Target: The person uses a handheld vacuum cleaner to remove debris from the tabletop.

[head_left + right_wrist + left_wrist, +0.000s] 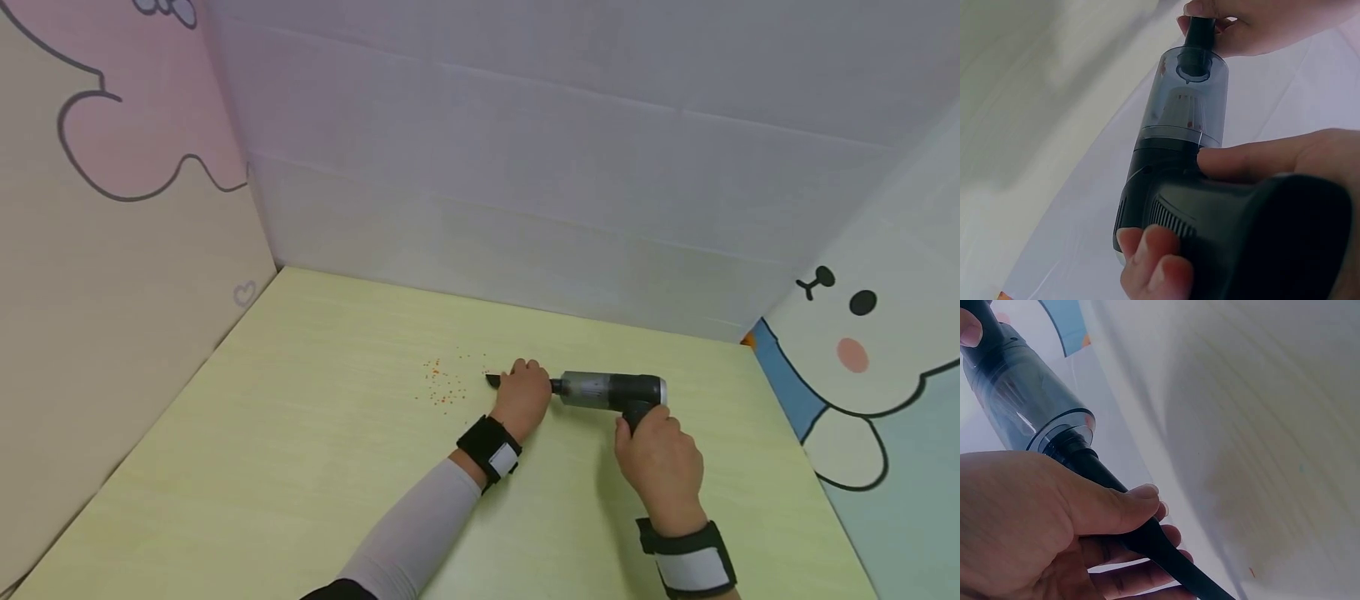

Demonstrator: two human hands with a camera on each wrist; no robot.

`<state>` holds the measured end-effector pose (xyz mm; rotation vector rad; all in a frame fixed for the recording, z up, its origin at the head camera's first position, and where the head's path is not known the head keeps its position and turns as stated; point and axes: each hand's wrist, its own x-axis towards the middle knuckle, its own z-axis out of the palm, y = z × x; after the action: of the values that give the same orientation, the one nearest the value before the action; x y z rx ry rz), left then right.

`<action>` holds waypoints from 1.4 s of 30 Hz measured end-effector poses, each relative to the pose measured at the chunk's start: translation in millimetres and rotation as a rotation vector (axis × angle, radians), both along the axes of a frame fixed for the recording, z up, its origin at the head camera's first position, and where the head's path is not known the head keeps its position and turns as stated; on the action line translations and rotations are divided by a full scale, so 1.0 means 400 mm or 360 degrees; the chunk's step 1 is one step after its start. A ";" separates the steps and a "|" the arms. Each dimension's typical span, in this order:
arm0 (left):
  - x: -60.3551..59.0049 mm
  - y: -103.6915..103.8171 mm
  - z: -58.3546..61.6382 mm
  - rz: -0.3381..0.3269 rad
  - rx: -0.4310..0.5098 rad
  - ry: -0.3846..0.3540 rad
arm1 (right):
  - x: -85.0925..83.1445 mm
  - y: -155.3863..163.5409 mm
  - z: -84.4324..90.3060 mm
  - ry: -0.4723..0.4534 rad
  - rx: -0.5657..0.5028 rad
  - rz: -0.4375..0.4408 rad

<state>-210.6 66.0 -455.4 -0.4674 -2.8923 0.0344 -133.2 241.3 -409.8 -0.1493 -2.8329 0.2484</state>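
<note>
A black handheld vacuum cleaner point(611, 390) with a clear dust cup point(1188, 103) is held above the yellowish tabletop, its nozzle toward the left. My right hand point(663, 462) grips its handle, the thumb lying along the body in the right wrist view. With thumb and fingers, my left hand point(522, 398) holds the slim black nozzle point(1147, 540) in front of the cup. The nozzle's tip pokes out left of that hand, close to scattered orange crumbs point(442, 387) on the table. Whether the tip touches the surface, I cannot tell.
The yellowish table point(300, 467) meets a pale back wall point(525, 183). A cartoon-printed panel point(112, 333) stands along the left side, and another printed panel point(885, 400) along the right. Both wrists wear black bands.
</note>
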 end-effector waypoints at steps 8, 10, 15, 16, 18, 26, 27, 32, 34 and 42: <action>-0.014 0.010 -0.016 -0.0005 0.0026 -0.0068 | -0.001 0.004 -0.002 -0.0008 0.0005 -0.0011; -0.015 0.011 -0.014 -0.0004 0.0028 -0.0061 | -0.002 0.003 -0.004 0.0025 0.0016 0.0002; -0.022 0.011 -0.011 -0.0016 0.0003 -0.0044 | -0.005 0.002 -0.006 0.0101 0.0033 0.0030; -0.024 0.011 -0.011 -0.0020 0.0003 -0.0044 | -0.005 0.001 -0.005 0.0109 0.0034 0.0032; -0.028 0.011 -0.011 -0.0025 -0.0001 -0.0051 | -0.006 0.000 -0.004 0.0123 0.0036 0.0039; -0.036 0.004 -0.010 -0.0015 0.0012 -0.0087 | -0.013 -0.006 -0.005 0.0109 0.0022 0.0047; -0.038 0.003 -0.011 -0.0015 0.0016 -0.0099 | -0.014 -0.007 -0.006 0.0110 0.0025 0.0051; -0.052 0.005 -0.018 -0.0011 0.0019 -0.0137 | -0.021 -0.008 -0.011 0.0122 0.0041 0.0060; -0.058 0.006 -0.022 -0.0009 0.0017 -0.0143 | -0.025 -0.008 -0.012 0.0117 0.0043 0.0057; -0.069 0.006 -0.032 -0.0008 -0.0025 -0.0070 | -0.037 -0.012 -0.015 0.0149 0.0045 0.0063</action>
<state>-238.2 68.5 -468.2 -0.4840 -2.9362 0.0470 -148.2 236.6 -415.7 -0.0740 -2.7473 0.2181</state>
